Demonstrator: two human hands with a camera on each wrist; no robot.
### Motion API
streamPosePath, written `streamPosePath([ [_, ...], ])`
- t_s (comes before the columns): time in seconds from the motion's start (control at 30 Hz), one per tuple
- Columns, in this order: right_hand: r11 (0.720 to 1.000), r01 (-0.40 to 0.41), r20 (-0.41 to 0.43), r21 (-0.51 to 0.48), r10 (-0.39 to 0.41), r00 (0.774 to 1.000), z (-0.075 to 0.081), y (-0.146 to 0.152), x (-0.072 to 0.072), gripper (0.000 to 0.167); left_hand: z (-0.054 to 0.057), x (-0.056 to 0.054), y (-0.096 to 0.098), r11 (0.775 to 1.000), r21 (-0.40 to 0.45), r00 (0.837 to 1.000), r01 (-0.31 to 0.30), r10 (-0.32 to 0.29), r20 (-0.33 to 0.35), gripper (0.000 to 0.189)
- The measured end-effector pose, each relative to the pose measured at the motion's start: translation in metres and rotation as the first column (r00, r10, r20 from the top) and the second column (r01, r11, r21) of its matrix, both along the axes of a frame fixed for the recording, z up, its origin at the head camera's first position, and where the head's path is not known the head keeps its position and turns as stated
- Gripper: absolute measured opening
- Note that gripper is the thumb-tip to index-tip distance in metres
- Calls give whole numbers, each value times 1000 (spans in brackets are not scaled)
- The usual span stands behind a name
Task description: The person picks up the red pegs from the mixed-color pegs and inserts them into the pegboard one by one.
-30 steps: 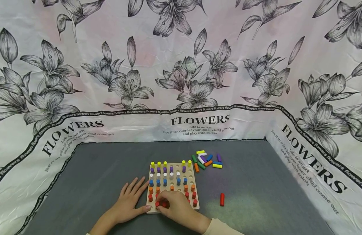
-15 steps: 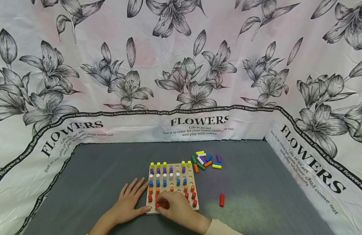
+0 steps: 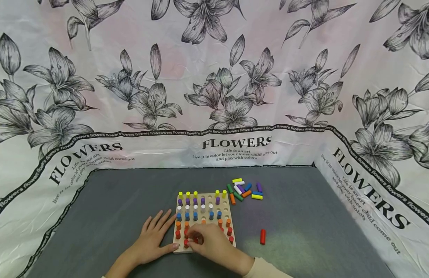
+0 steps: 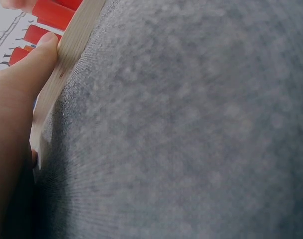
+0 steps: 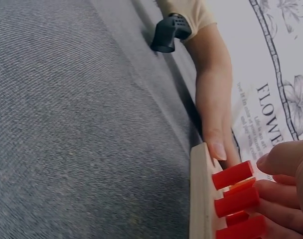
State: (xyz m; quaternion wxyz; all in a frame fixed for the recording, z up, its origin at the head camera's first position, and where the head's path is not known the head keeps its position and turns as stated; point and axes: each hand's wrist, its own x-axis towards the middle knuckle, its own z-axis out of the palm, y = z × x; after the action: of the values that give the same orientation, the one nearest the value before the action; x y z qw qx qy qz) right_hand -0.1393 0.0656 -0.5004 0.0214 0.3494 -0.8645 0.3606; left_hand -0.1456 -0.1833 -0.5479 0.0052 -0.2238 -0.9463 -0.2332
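A wooden peg board (image 3: 177, 251) bears rows of yellow, purple, white, blue, orange and red pegs. My left hand (image 3: 152, 239) lies with fingers spread at its left side, thumb on the near left corner; the left wrist view has that thumb (image 4: 44, 55) against the board edge (image 4: 72, 47). Over the front rows is my right hand (image 3: 214, 239), fingers bent, covering some pegs. A red peg (image 3: 186, 243) stands upright beside its fingertips. In the right wrist view the thumb (image 5: 278, 159) is just off the top of a red peg (image 5: 233, 174), with nothing pinched.
A loose red peg (image 3: 263, 236) lies right of the board on the grey table (image 3: 305, 216). Behind the board at right is a pile of mixed pegs, among them a green peg (image 3: 238, 197). Flower-printed cloth (image 3: 235, 150) surrounds the table at back and sides.
My right hand has shifted slightly right and its fingers have come away from the front-row red peg, leaving it standing in the board. The left hand stays put.
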Motion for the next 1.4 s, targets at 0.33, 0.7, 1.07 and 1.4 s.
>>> streamPosePath([
  [0.33,1000,4,47,21,-5,999,10,7,-2,14,-5,1,-1,1000,20,1000,4,-4,-25,83],
  [0.7,996,3,147,-90,10,989,16,20,-5,14,0,-2,-2,999,-42,998,-9,12,61,84],
  [1.07,991,77,215,-110,-52,975,22,39,-13,17,0,-2,-2,999,-41,998,-5,7,59,85],
  [1.4,980,163,224,-111,-135,965,28,65,-20,14,1,-2,-2,999,-35,999,-2,3,41,84],
])
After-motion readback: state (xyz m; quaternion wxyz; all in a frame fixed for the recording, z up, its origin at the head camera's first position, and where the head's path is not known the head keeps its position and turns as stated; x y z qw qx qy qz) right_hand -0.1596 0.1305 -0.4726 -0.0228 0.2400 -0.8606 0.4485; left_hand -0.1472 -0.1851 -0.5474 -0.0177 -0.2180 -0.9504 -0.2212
